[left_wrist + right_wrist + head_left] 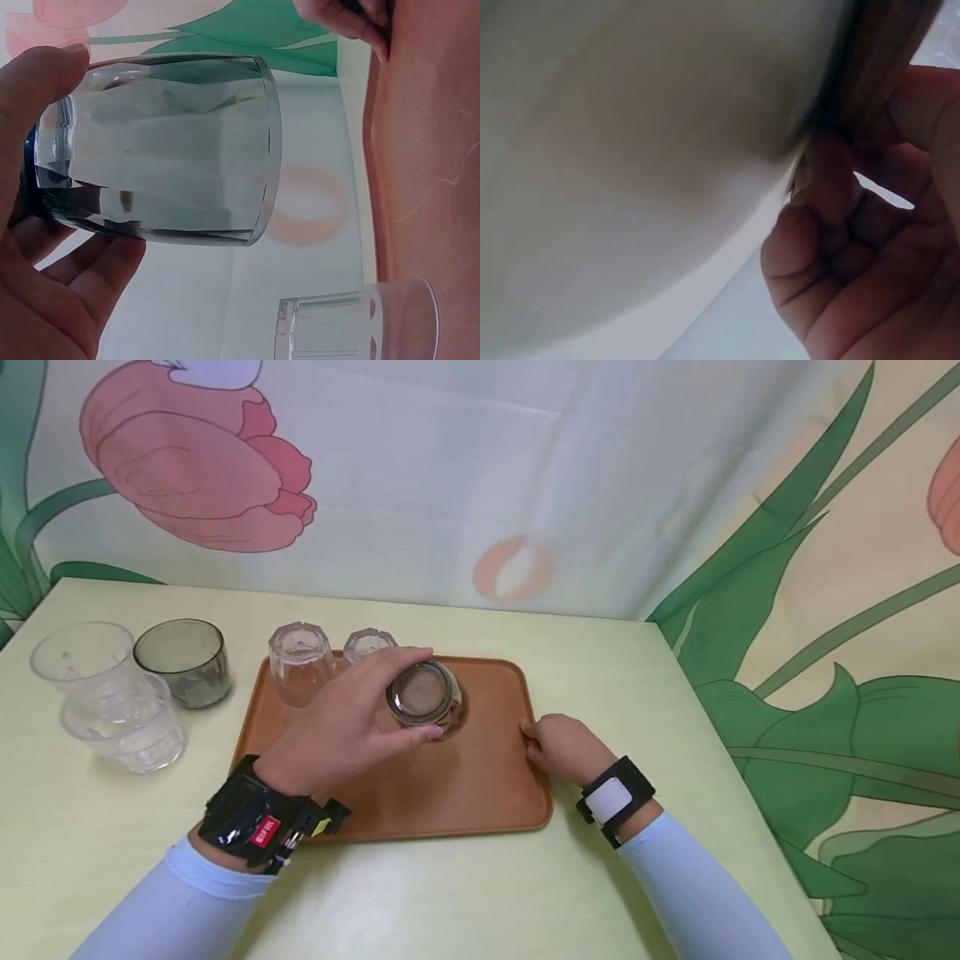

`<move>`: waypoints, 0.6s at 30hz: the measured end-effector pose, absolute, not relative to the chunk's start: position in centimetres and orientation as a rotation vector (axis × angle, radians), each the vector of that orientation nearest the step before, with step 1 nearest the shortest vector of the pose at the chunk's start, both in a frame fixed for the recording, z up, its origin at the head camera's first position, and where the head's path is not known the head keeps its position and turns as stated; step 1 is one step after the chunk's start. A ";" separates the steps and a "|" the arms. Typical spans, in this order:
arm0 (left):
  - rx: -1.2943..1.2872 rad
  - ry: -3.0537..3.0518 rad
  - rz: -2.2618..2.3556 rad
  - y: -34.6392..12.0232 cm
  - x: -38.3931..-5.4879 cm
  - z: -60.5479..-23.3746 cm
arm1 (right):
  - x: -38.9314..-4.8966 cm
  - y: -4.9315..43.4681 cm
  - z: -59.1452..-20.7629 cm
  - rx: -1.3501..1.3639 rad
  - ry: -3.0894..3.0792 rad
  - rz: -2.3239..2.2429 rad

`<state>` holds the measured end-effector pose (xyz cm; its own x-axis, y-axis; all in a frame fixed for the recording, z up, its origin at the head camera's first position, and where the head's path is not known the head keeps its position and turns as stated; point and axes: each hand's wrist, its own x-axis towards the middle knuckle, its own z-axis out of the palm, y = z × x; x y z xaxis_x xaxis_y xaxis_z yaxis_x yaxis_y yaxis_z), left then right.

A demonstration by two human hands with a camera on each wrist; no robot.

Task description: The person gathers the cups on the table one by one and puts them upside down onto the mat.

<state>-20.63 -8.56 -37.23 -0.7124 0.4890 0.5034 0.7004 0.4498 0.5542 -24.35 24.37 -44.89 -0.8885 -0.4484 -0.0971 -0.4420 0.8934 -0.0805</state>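
My left hand (345,714) grips a smoky grey glass (169,150) near its base, thumb on one side and fingers on the other. The glass is upside down over the brown tray (480,797), its rim a little above the surface in the left wrist view. At the tray's right edge, my right hand (573,750) pinches the rim between thumb and curled fingers. Two clear glasses, a nearer one (300,668) and one partly behind my left hand (366,643), stand upside down along the tray's back left.
Left of the tray, another smoky glass (187,664) stands upright on the pale table (615,693). Beside it are two clear glasses, one at the back (82,656) and one in front (131,731), overlapping in the head view. A flower-patterned curtain (420,485) hangs behind the table.
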 end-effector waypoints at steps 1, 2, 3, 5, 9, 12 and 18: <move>-1.021 -2.437 -1.115 -8.6 -20.7 -37.2 | -24.3 24.2 -44.8 -0.685 2.952 -0.081; -1.020 -2.439 -1.112 -8.6 -20.7 -37.2 | -24.3 24.1 -44.8 -0.675 2.958 -0.076; -1.017 -2.442 -1.104 -8.7 -20.7 -37.2 | -24.3 23.9 -44.8 -0.669 2.966 -0.066; -1.012 -2.445 -1.104 -8.7 -20.8 -37.3 | -24.2 23.8 -45.0 -0.673 2.981 -0.014; -0.995 -2.442 -1.113 -8.6 -20.9 -37.4 | -24.0 23.5 -45.2 -0.728 3.024 0.084; -0.975 -2.449 -1.126 -8.6 -21.1 -37.3 | -23.9 23.5 -45.3 -0.757 3.046 0.105; -0.943 -2.486 -1.129 -8.2 -21.8 -37.0 | -23.8 23.5 -45.4 -0.781 3.056 0.121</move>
<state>-21.77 -8.20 -37.00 -0.7586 0.4550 0.4664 0.6506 0.4897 0.5804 -23.83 23.49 -45.35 -0.8774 -0.4797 -0.0042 -0.4785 0.8746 0.0778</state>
